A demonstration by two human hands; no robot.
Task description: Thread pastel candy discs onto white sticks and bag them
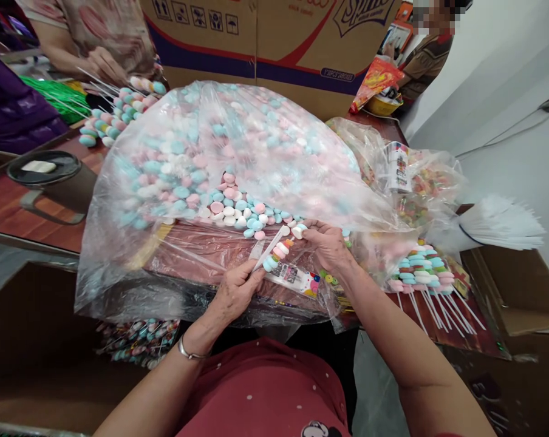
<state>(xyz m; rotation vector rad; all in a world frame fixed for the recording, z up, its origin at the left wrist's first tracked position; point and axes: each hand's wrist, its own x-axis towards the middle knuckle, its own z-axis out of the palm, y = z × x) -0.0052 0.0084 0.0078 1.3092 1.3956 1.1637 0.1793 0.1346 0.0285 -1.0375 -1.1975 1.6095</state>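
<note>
My left hand (pixel 235 290), fingers closed, grips the lower end of a skewer of candies (pixel 279 252) in pink, white, orange, green and blue. A pale narrow strip (pixel 269 247) runs up from the same fingers beside the skewer; I cannot tell its kind. Close to the skewer's upper end, my right hand (pixel 331 246) pinches a white marshmallow (pixel 298 231) between thumb and fingers. Loose pink, white and blue marshmallows (pixel 238 209) spill from the mouth of a large clear plastic bag (pixel 119 267). Under the skewer lies a printed wrapper (pixel 295 279).
Finished skewers (pixel 422 267) lie at right, near a bundle of white wrappers (pixel 502 224). A dark lidded mug (pixel 51 182) stands left. A large carton (pixel 256 54) rises behind the bag. Another person's hand (pixel 105 64) is beside more skewers (pixel 119 112). An open box (pixel 42 346) holds skewers.
</note>
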